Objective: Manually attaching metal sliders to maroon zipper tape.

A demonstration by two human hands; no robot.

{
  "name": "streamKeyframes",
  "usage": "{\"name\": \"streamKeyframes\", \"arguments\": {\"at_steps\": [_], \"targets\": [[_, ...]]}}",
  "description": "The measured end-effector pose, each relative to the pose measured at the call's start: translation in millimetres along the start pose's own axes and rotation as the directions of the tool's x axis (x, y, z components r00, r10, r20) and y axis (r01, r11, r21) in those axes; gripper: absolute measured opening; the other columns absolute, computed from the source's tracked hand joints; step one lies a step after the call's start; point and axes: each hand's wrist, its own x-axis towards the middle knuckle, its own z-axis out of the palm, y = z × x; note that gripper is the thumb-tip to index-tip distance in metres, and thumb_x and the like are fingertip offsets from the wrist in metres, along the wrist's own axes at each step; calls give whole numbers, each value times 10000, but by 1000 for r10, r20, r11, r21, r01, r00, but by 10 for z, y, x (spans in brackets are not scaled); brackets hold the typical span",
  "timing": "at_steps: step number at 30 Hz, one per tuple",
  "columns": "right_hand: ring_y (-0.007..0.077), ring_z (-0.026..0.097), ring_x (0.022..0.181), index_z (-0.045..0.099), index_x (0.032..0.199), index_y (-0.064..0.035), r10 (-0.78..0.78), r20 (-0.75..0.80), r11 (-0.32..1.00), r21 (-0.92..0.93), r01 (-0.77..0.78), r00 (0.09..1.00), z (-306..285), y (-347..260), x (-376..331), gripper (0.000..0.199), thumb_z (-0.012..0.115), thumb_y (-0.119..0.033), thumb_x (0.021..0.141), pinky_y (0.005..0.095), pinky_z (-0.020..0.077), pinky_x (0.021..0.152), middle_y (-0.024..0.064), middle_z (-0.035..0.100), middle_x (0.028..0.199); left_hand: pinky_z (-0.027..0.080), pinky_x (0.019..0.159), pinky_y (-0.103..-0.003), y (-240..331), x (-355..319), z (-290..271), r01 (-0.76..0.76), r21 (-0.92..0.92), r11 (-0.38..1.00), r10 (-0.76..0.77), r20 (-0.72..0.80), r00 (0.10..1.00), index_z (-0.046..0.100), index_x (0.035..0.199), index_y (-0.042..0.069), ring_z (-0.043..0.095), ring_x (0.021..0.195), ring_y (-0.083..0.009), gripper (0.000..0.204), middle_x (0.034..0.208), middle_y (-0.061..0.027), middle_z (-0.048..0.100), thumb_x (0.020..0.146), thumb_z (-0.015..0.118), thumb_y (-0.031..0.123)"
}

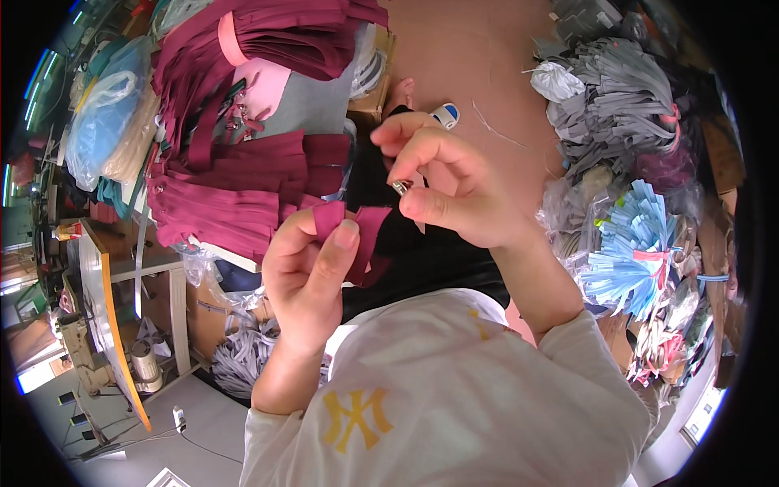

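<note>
Between the thumb and forefinger of my left hand [312, 264] is a maroon fabric strip [371, 231], its short ends folded up around the fingertips. Just to the right and a little higher, my right hand [458, 183] pinches a small shiny metal piece [400, 187]; its exact kind is too small to make out. The two hands are apart, above my dark-clothed lap [422, 268]. Left of them lies a layered stack of maroon strips [235, 195], and beyond it a thick maroon bundle [284, 36] bound by a pink band [232, 39].
Small maroon and metal pieces [239, 114] lie by a pink sheet [266, 88] between the maroon piles. On the right are bundles of grey strips [608, 97] and light blue strips [629, 252] among plastic bags. An orange-edged table [105, 308] stands at left.
</note>
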Motion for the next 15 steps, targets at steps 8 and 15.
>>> {"name": "streamKeyframes", "arguments": {"at_steps": [8,15], "targets": [[149,601,931,629,941,-18,152,-37,914,386,-126,988,33,-87,-84,217,728,98,786,279,510,798,94,618,1029,428,581,-188,-46,8,1,-1,-8,1000,1,14,1000,597,1057,-34,516,655,-50,130,820,-20,606,941,612,22],[182,666,881,657,1038,29,351,-53,883,350,-312,935,94,-164,-98,164,670,18,875,295,573,768,127,648,1028,418,578,-176,-74,13,-22,-11,82,997,14,-30,999,608,1111,-40,516,677,-32,186,865,-14,622,931,624,5]]}}
